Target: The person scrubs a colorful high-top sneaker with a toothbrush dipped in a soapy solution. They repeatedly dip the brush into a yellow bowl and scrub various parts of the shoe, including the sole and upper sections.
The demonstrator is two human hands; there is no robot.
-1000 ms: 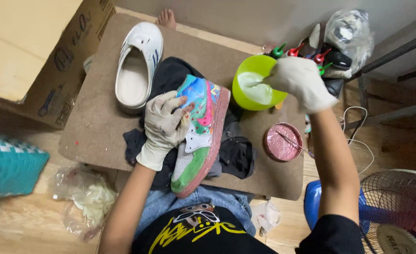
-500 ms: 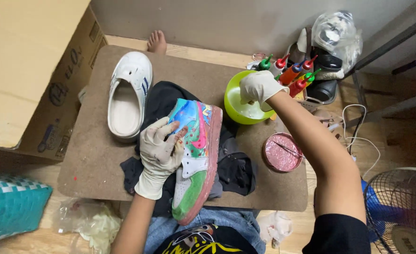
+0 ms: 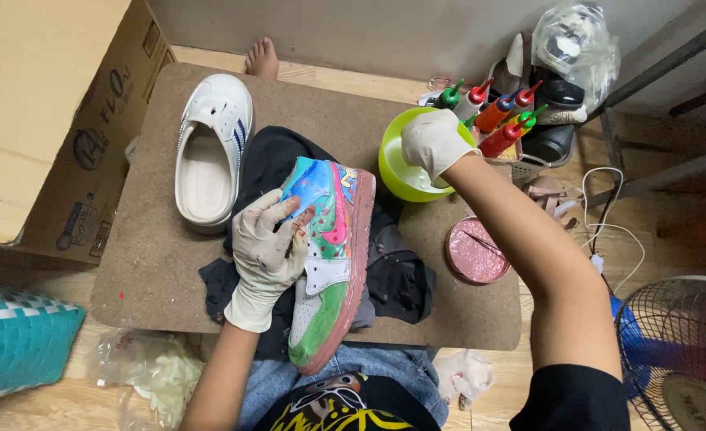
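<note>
Gloved hands at a cork board [image 3: 153, 271], with a painted sneaker [image 3: 329, 263] at its centre on a dark cloth [image 3: 401, 279].

Since half a second ago the right hand [image 3: 433, 144] has stayed in the green bowl [image 3: 397, 179] at 1 o'clock, fingers curled inside on something hidden; bowl contents unclear. The left hand [image 3: 269, 247] still clasps the sneaker's side. A white clog [image 3: 209, 152] lies at 10 o'clock, squeeze bottles [image 3: 501, 116] in a basket at 2 o'clock, a pink lid [image 3: 477, 251] at 3 o'clock.

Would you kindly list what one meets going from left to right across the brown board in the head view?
White slip-on shoe → gloved left hand → multicoloured painted sneaker it holds → lime-green plastic bowl with the gloved right hand at it → round pink lid.
</note>
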